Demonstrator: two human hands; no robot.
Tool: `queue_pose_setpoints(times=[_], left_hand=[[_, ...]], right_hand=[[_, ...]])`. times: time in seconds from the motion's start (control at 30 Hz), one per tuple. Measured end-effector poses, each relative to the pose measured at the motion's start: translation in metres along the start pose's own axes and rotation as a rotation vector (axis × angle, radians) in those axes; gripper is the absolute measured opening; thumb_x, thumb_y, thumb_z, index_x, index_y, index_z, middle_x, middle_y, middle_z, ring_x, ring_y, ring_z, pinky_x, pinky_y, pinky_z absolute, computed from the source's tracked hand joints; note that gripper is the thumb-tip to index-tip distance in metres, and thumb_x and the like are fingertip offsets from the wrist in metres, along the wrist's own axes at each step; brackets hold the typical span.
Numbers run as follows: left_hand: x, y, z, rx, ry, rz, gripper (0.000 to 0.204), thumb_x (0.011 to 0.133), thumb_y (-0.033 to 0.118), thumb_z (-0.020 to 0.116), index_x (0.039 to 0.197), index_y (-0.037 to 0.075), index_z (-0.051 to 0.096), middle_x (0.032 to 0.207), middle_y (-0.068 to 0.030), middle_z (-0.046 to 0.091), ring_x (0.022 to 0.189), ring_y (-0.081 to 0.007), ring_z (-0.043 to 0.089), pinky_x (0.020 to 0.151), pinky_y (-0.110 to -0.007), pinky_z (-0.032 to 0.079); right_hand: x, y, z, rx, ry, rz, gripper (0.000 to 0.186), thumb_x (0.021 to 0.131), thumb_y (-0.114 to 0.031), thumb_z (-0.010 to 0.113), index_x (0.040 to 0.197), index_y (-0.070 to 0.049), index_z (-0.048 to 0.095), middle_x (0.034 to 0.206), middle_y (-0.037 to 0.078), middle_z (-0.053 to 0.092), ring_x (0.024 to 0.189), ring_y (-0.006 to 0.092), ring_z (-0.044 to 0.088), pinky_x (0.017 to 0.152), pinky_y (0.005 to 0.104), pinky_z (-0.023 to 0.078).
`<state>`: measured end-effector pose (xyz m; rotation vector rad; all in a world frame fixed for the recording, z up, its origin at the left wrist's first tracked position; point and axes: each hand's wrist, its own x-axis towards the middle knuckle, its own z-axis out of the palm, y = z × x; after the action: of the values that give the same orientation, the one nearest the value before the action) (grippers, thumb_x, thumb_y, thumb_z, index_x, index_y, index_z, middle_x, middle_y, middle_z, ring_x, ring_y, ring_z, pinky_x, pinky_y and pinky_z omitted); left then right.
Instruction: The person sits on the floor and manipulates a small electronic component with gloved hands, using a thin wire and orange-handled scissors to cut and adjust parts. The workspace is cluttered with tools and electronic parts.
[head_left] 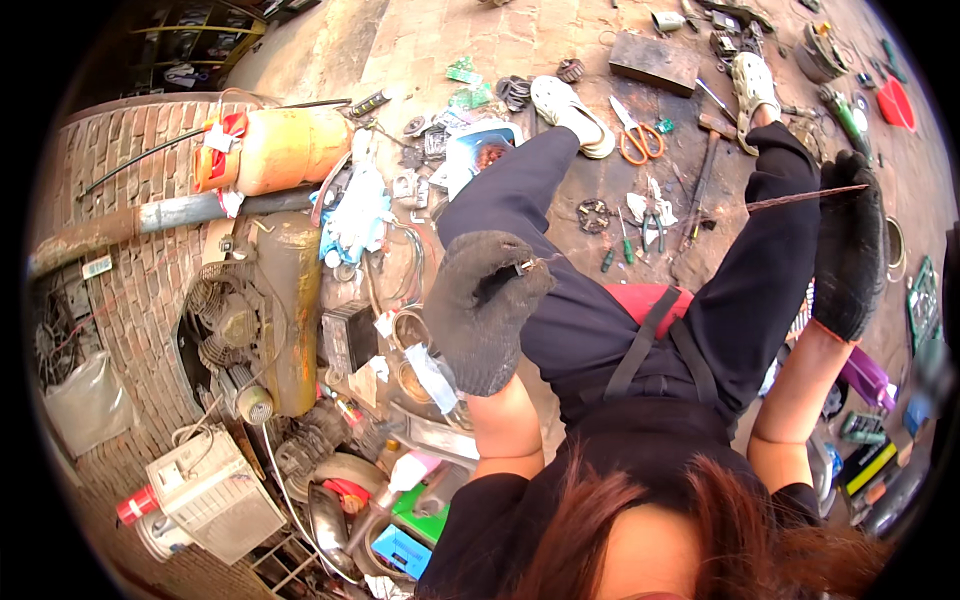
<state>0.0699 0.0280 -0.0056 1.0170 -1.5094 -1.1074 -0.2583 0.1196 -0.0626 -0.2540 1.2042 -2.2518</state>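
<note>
Both my hands wear dark work gloves and are raised over my lap. My left hand [485, 310] is curled, its thumb and fingertips pinching a tiny metallic piece [526, 266] too small to name. At the right, my right hand [850, 250] is closed on a thin, brownish, rod-like strip [790, 199]. The strip points left across my knee, its far end in the air. On the ground between my legs lie orange-handled scissors [637, 135], a long-handled hammer [706, 170], a green-handled screwdriver [626, 240], pliers [655, 225] and a round metal part [594, 215].
An orange gas cylinder [290, 150] lies at the left, above a rusty tank with a motor [230, 320]. A metal box [655, 62] stands ahead, a red funnel-like container [897, 103] far right. Cluttered parts and a white boxy unit [215, 490] fill the lower left.
</note>
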Motion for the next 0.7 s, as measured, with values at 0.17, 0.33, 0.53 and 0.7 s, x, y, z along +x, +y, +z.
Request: queue_pose_setpoints(times=[0.17,0.33,0.53,0.7], left_hand=[[-0.002,-0.001,-0.015,-0.030,0.075,-0.032,0.031,0.063,-0.010,0.072,0.092,-0.002,0.063,0.088,-0.0101,0.060,0.075,-0.0168,0.058,0.064,-0.026,0.049],[-0.001,0.007,-0.016,-0.049,0.076,-0.071,0.032,0.062,-0.005,0.077,0.091,0.000,0.064,0.089,-0.0075,0.061,0.079,-0.0152,0.058,0.068,-0.026,0.048],[-0.003,0.016,-0.009,0.146,-0.055,0.023,0.030,0.058,-0.004,0.077,0.086,0.002,0.065,0.088,-0.0064,0.061,0.074,-0.0129,0.057,0.062,-0.024,0.044],[-0.003,0.023,0.007,0.111,-0.137,0.087,0.030,0.057,-0.004,0.077,0.084,0.003,0.066,0.088,-0.0066,0.061,0.072,-0.0122,0.057,0.059,-0.023,0.043]], right_hand=[[0.057,0.015,-0.051,0.226,-0.040,0.172,0.028,0.091,-0.013,0.055,0.115,0.003,0.058,0.110,0.015,0.063,0.102,0.0229,0.061,0.094,0.0338,0.048],[0.055,0.015,-0.027,-0.121,-0.062,0.107,0.031,0.092,-0.016,0.055,0.114,0.004,0.059,0.109,0.013,0.063,0.098,0.0192,0.061,0.091,0.0311,0.047],[-0.003,-0.009,0.056,-0.915,-0.843,-0.055,0.050,0.083,-0.027,0.062,0.123,0.002,0.054,0.131,0.013,0.050,0.119,0.0212,0.047,0.101,0.0337,0.034],[-0.026,-0.012,0.087,-0.664,-0.863,-0.211,0.048,0.077,-0.024,0.070,0.119,-0.003,0.058,0.125,0.015,0.054,0.121,0.0243,0.046,0.100,0.0371,0.036]])
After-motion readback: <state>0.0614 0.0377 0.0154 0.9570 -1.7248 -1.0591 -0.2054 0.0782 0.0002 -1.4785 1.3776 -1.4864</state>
